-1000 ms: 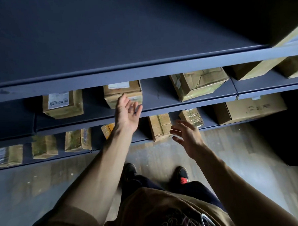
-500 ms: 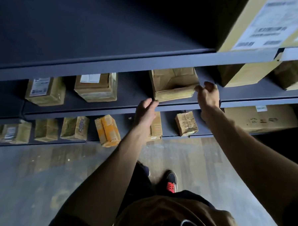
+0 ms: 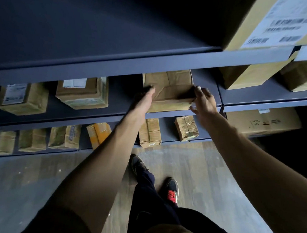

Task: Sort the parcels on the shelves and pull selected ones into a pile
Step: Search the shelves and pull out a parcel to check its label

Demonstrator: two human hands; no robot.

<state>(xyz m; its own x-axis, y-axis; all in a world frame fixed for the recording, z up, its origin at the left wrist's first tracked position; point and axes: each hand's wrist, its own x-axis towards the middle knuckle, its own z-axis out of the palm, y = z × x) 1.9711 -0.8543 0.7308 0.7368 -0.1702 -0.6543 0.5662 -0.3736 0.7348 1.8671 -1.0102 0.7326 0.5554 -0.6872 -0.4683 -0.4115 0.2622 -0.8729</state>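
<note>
Head view, parcel: a brown paper-wrapped parcel [image 3: 171,90] was seen on the middle shelf [image 3: 96,119], right of centre, its near edge at the shelf lip.
Head view, left hand: the left hand [image 3: 144,99] was laid against the parcel's left side, fingertips over the top corner. They were blurred, so whether they were curled could not be told.
Head view, right hand: the right hand [image 3: 204,100] was closed on the parcel's near right corner, fingers above and thumb below.
Head view, change: half a second earlier the left hand had been at the shelf lip, short of the parcel, and the right hand just beside its right edge. Both were now set on it, one on each side.
Head view, meaning: this parcel was judged to be the one selected, bracketed for pulling but not yet drawn off the shelf.
Head view, neighbours: two labelled boxes [image 3: 82,93] were left untouched further left, and smaller packets [image 3: 186,128] on the lower shelf.
</note>
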